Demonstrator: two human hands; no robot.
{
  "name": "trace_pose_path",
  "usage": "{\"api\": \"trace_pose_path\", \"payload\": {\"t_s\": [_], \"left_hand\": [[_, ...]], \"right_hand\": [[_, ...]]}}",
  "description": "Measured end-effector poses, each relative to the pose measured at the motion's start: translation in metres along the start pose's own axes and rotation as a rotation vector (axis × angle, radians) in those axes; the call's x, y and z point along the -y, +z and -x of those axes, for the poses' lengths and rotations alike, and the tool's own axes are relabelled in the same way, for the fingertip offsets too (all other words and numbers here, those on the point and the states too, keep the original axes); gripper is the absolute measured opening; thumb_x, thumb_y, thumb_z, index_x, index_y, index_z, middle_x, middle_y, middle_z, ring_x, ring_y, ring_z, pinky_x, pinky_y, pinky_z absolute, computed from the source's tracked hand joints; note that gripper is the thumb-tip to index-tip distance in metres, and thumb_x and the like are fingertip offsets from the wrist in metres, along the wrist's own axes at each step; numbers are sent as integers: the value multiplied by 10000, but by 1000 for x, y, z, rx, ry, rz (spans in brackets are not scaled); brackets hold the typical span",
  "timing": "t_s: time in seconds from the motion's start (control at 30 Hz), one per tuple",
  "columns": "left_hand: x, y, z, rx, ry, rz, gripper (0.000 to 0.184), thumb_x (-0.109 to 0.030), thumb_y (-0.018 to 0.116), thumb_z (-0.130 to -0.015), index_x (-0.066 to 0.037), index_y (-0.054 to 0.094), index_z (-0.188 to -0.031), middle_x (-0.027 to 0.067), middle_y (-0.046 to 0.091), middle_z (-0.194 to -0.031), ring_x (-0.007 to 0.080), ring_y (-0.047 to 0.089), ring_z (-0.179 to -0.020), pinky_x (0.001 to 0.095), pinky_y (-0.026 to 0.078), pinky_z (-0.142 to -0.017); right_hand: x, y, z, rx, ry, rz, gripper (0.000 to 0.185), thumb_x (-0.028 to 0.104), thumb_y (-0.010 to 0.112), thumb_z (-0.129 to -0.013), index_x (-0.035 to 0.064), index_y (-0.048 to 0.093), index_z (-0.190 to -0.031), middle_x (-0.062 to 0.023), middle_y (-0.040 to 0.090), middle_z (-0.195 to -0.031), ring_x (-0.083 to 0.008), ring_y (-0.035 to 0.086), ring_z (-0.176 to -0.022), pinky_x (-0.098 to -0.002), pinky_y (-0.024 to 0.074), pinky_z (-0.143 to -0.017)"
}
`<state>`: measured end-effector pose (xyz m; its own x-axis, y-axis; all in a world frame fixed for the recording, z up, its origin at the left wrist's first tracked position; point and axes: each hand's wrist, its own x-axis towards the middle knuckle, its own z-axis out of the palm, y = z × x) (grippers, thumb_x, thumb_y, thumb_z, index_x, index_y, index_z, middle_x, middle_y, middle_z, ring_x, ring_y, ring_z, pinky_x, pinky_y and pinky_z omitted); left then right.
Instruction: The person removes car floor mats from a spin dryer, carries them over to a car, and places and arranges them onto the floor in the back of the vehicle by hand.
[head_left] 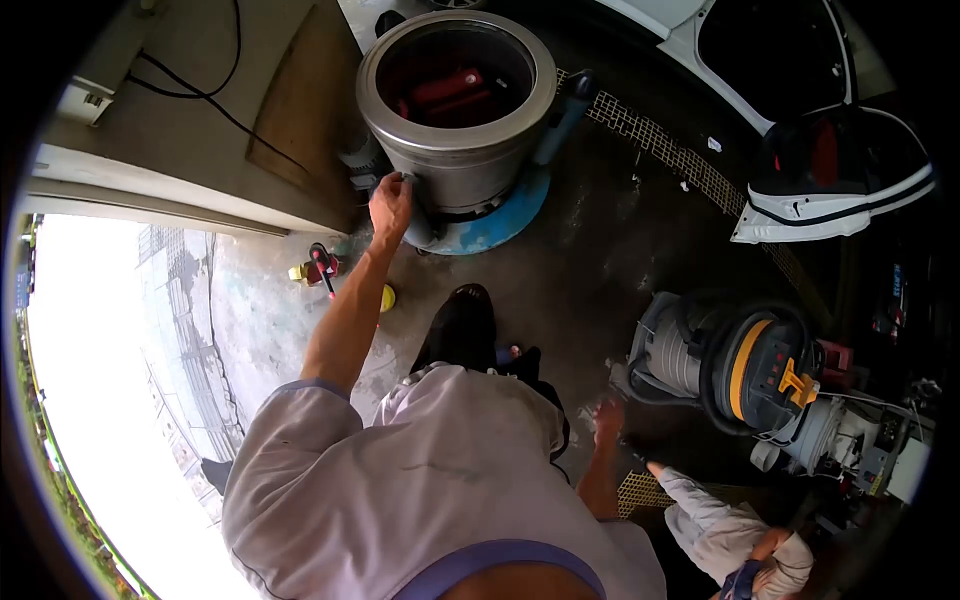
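My left hand (390,208) is stretched forward to the side of a round metal spin dryer (455,165). Its fingers are closed together against the machine's near left side, just under the rim; whatever they grip is hidden. Dark red cloth (445,92) lies inside the open-topped drum, which stands on a blue round base (490,232). Low on my right side hangs my right hand (606,422), over the dark floor. It is blurred, so its fingers do not show clearly.
A wet-and-dry vacuum (690,355) with a coiled hose stands to the right. Another person's sleeve (705,505) is at lower right. A white car's open door (830,205) is at upper right. Red-handled gear (322,265) and floor grating (650,130) lie nearby.
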<state>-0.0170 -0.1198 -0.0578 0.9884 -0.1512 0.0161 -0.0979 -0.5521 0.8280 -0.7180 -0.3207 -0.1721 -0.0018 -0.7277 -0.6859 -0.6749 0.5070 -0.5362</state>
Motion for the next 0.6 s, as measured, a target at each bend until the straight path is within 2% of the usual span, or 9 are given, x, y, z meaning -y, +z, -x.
{"api": "trace_pose_path", "payload": {"t_s": [0.03, 0.1, 0.13, 0.17, 0.27, 0.33, 0.4, 0.5, 0.6], "left_hand": [[6, 4, -15, -7, -85, -30, 490, -375, 650, -929, -21, 664, -1269, 187, 743, -1076, 373, 703, -1027, 437, 534, -934], [25, 41, -71, -132, -144, -133, 606, -423, 657, -915, -37, 574, -1373, 239, 657, -1256, 422, 642, -1133, 474, 502, -992], [31, 51, -107, -240, -106, -228, 696, -456, 664, -902, -54, 503, -1446, 267, 595, -1351, 454, 604, -1187, 496, 483, -1019], [19, 46, -145, -263, -185, -202, 780, -486, 666, -887, -37, 436, -1481, 295, 562, -1369, 461, 563, -1236, 498, 461, -1047], [-3, 77, -165, -267, -485, -106, 980, -551, 676, -847, -4, 278, -1555, 349, 498, -1402, 476, 493, -1319, 507, 420, -1099], [-7, 82, -181, -294, -579, -83, 1031, -563, 684, -828, -6, 228, -1565, 346, 497, -1393, 476, 514, -1293, 518, 427, -1090], [-7, 90, -181, -304, -632, -113, 952, -530, 680, -844, 0, 276, -1524, 326, 510, -1368, 483, 533, -1255, 537, 439, -1062], [-14, 80, -190, -323, -632, -196, 868, -460, 678, -877, -5, 286, -1503, 317, 520, -1333, 499, 555, -1208, 558, 461, -1015], [-17, 80, -200, -291, -656, -171, 916, -499, 659, -891, 15, 259, -1534, 318, 480, -1404, 491, 523, -1256, 538, 427, -1063]], "right_hand": [[53, -2, -63, -72, -327, 190, 281, 207, 585, -1003, 43, 658, -1220, -53, 637, -871, -153, 575, -673, -315, 468, -615], [274, 43, -60, -130, -596, 217, 317, 188, 610, -1005, 30, 639, -1279, -69, 685, -924, -149, 626, -773, -314, 507, -713], [363, 75, -40, -104, -688, 170, 340, 178, 622, -1006, 24, 629, -1309, -76, 709, -950, -146, 651, -823, -313, 527, -762], [436, 107, -18, -57, -763, 132, 364, 168, 634, -1007, 17, 619, -1338, -84, 733, -977, -144, 676, -873, -312, 546, -812], [569, 189, 22, 165, -833, 85, 380, 195, 636, -1020, 27, 612, -1361, -100, 739, -1050, -158, 696, -959, -299, 552, -884], [633, 262, 21, 291, -945, 282, 368, 258, 641, -1017, 52, 648, -1322, -154, 748, -1113, -223, 720, -1020, -339, 553, -916], [680, 335, 7, 391, -994, 491, 385, 315, 647, -999, 77, 669, -1300, -178, 745, -1146, -290, 724, -1072, -369, 550, -936], [729, 464, -43, 547, -895, 680, 440, 324, 633, -967, 54, 663, -1312, -193, 731, -1179, -358, 690, -1117, -392, 524, -973], [743, 574, -119, 520, -759, 886, 471, 344, 654, -943, 7, 663, -1272, -238, 710, -1199, -374, 670, -1156, -415, 518, -991]]}}
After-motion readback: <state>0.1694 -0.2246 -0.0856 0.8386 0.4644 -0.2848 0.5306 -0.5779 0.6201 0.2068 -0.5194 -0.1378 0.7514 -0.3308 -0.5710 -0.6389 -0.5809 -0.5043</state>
